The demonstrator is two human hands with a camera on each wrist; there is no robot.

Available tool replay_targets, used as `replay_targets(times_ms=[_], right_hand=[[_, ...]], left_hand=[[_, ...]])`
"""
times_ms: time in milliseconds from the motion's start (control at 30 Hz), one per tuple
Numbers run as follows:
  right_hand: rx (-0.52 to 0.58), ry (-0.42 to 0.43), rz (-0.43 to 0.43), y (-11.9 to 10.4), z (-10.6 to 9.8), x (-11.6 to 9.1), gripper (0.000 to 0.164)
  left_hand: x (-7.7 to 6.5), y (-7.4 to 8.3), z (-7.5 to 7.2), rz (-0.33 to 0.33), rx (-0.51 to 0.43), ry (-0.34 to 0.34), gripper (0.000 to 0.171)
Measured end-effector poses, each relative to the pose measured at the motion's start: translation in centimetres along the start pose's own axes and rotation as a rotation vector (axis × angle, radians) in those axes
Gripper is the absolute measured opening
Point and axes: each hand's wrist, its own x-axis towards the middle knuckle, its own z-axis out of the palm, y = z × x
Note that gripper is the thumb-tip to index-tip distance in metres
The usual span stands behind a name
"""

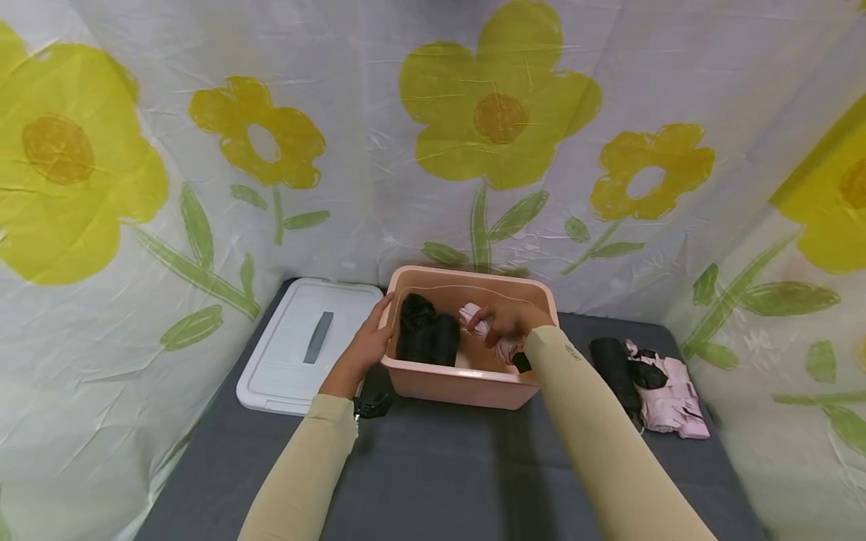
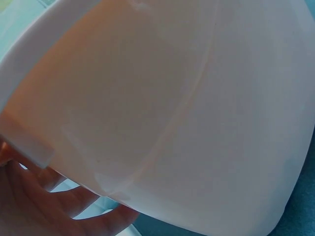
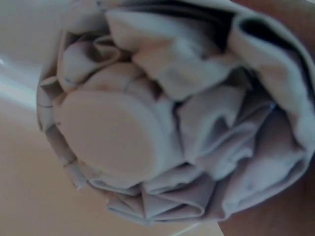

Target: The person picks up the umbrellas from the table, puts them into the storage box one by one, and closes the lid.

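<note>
Holding the pink bin [image 1: 460, 385] by its left edge, at the centre of the head view, with the left hand [image 1: 366, 344]; spaced apart at the fingers there and bent against the rim, as also seen at the lower left of the left wrist view. Gripping a pink bundle [image 3: 202, 130] with the right hand [image 1: 512, 318], clamped on it at the fingers, within the bin's right half, just right of centre in the head view. Seen across most of the right wrist view: crumpled folds around a pale, round end piece [image 3: 110, 135]. Also inside the bin, towards its left: two black rolls [image 1: 444, 342], side by side. At centre left, beside the bin: a white lid [image 1: 280, 383] with a grey handle [image 1: 319, 338], lying flat on the dark grey table [image 1: 419, 481]. At centre right, on the same table: another black roll [image 1: 611, 368], next to a folded pink pile [image 1: 679, 398] with a small black pouch-like piece [image 1: 647, 376] against it. Behind everything, across the upper frame: a pale curtain [image 1: 365, 218] with yellow flowers.
</note>
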Motion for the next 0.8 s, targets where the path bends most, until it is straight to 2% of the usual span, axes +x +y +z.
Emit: replay_targets(times_ms=[67, 333, 433, 567, 633, 800], right_hand=[[0.003, 0.012, 0.011, 0.2, 0.1, 0.2, 0.047], [-0.033, 0.024, 0.063, 0.8, 0.5, 1.2, 0.042], [0.029, 0.027, 0.098, 1.0, 0.8, 1.4, 0.041], [0.058, 0.032, 0.066, 1.0, 1.1, 1.6, 0.039], [0.016, 0.034, 0.029, 0.8, 1.2, 1.7, 0.037], [0.016, 0.061, 0.017, 0.3, 1.4, 1.6, 0.036]], left_hand=[[0.1, 0.0, 0.0, -0.002, -0.002, -0.002, 0.069], [0.2, 0.0, -0.2, -0.017, -0.031, -0.029, 0.067], [0.1, 0.1, -0.2, -0.017, -0.029, -0.027, 0.066], [0.1, 0.0, -0.1, -0.016, -0.015, -0.014, 0.066], [0.1, -0.1, -0.1, -0.013, -0.007, -0.006, 0.066], [0.2, -0.3, -0.1, -0.004, -0.006, 0.0, 0.067]])
